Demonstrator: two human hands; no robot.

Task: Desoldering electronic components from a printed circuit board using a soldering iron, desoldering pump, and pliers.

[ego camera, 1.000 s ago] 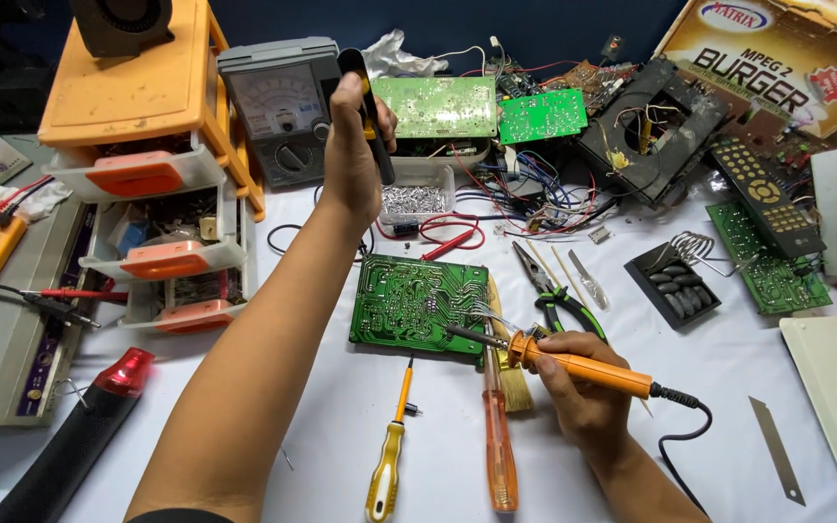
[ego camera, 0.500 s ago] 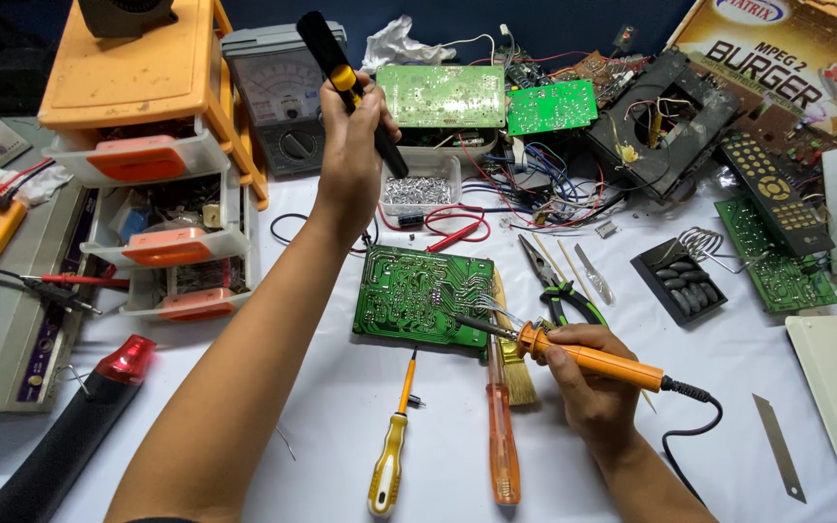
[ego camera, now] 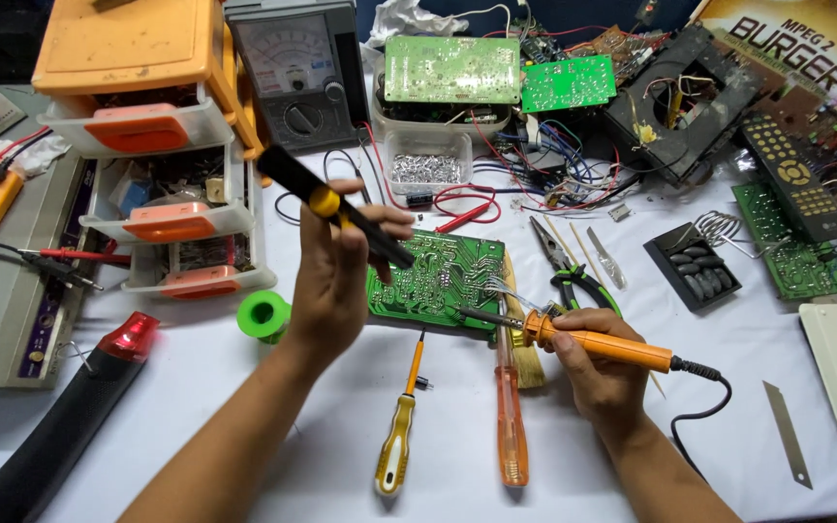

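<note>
Left hand [ego camera: 336, 281]: fingers wrapped tight around a black tool with a yellow ring [ego camera: 326, 203]. Its tip points down at the green board [ego camera: 438, 276].
Right hand [ego camera: 598, 358]: fingers pinch the orange soldering iron [ego camera: 598, 341] like a pen. Its metal tip touches the near edge of the board.
Green board: flat on the white table [ego camera: 244, 426], in the middle, between the two hands.
Near the board: two screwdrivers, one yellow [ego camera: 397, 447] and one orange [ego camera: 511, 416], lie just in front of it. A green roll [ego camera: 263, 315] sits to its left.
Far left: an orange box of drawers [ego camera: 152, 126].
Far middle: a grey meter with a dial [ego camera: 294, 70].
</note>
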